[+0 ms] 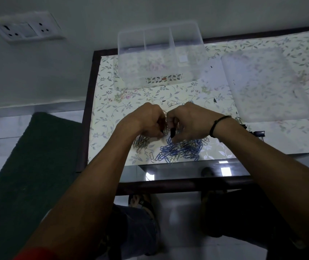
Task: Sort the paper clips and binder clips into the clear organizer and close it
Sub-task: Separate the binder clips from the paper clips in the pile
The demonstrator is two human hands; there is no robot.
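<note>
A clear organizer (161, 53) with three compartments stands open at the back of the table. Its clear lid (266, 85) lies flat to the right. A pile of blue paper clips (180, 150) spreads near the front edge, with a smaller silver heap (141, 144) to its left. Black binder clips (257, 134) lie to the right, partly hidden by my right wrist. My left hand (148, 119) and my right hand (187, 121) meet above the pile, fingers curled. Both pinch a bunch of paper clips; a small black piece shows at my right fingertips.
The table has a floral cover (112, 102) and a dark wooden frame (86, 117), with a glass strip along the front. A single silver clip (172, 104) lies beyond my hands. A wall socket (26, 29) is at upper left, a green mat (27, 166) on the floor.
</note>
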